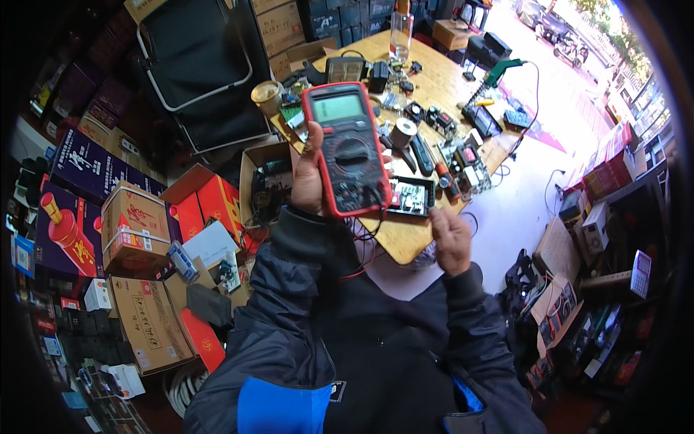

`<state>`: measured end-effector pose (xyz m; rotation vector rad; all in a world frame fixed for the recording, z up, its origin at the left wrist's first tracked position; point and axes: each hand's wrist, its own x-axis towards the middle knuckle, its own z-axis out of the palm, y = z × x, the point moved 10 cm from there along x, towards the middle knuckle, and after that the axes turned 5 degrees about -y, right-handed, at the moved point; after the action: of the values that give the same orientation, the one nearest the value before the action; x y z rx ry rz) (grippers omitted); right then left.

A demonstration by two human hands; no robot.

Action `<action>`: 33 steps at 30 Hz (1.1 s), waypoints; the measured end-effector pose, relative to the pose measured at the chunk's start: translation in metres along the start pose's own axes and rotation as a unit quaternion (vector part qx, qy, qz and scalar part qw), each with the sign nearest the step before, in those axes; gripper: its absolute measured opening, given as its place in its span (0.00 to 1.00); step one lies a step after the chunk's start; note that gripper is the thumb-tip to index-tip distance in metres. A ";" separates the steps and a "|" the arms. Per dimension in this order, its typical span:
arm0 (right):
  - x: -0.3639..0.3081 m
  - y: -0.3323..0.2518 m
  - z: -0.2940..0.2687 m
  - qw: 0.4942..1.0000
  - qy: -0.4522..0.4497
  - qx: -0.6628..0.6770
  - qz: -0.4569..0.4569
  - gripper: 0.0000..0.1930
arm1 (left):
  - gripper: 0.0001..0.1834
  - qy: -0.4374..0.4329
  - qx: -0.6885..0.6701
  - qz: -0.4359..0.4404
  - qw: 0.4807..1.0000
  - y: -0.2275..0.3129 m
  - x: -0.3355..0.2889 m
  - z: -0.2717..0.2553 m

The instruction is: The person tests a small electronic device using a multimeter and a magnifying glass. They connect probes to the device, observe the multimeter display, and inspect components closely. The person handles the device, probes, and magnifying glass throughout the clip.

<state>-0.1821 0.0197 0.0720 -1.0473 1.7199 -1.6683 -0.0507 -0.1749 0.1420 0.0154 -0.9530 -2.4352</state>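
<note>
My left hand point(309, 177) is wrapped round a red and grey digital multimeter point(352, 155), lifted above the near edge of the wooden table point(408, 246). Its round dial and pale screen face me, and the digits are too faint to make out. Dark leads and a red lead hang from its lower end. Behind its lower right corner lies a black open case with a circuit board point(410, 197) inside. My right hand point(452, 242) is closed just beside that case's near right corner. Whatever its curled fingers hold, if anything, is hidden.
Circuit boards point(470, 163), a solder roll point(403, 130), a green soldering iron point(499, 71) in its stand and a clear bottle point(401, 32) crowd the table. A black folding chair point(199, 72) stands at the far left. Cardboard boxes point(137, 224) are stacked left of me.
</note>
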 end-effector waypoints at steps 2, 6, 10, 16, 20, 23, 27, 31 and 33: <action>0.000 -0.055 -0.007 0.992 -0.019 -0.090 -0.085 0.15 | 0.52 -0.005 -0.035 -0.043 0.998 -0.027 -0.021 0.017; -0.005 -0.128 0.028 0.893 -0.119 -0.349 -0.260 0.19 | 0.43 0.004 -0.041 -0.135 0.990 -0.082 -0.045 0.040; -0.015 -0.120 0.048 0.825 -0.195 -0.464 -0.258 0.19 | 0.38 0.006 -0.054 -0.164 0.985 -0.108 -0.057 0.041; -0.030 -0.109 0.049 0.829 -0.224 -0.440 -0.261 0.16 | 0.40 0.033 0.037 -0.137 0.989 -0.116 -0.063 0.031; -0.027 -0.119 0.033 0.832 -0.170 -0.452 -0.273 0.16 | 0.36 -0.003 -0.008 -0.163 0.987 -0.114 -0.059 0.045; -0.030 -0.115 0.031 0.832 -0.166 -0.456 -0.269 0.16 | 0.36 0.003 0.013 -0.180 0.984 -0.121 -0.058 0.045; -0.032 -0.103 0.026 0.875 -0.146 -0.399 -0.232 0.17 | 0.40 0.045 0.070 -0.116 0.990 -0.126 -0.062 0.040; -0.034 -0.092 0.019 0.923 -0.114 -0.332 -0.158 0.18 | 0.43 0.044 0.125 -0.082 0.988 -0.119 -0.065 0.043; -0.035 -0.092 0.018 0.930 -0.113 -0.322 -0.137 0.18 | 0.43 0.045 0.128 -0.066 0.989 -0.116 -0.063 0.046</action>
<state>-0.1324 0.0430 0.1551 -1.7672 2.0824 -1.0626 -0.0587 -0.0445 0.0918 0.2846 -1.2500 -2.3893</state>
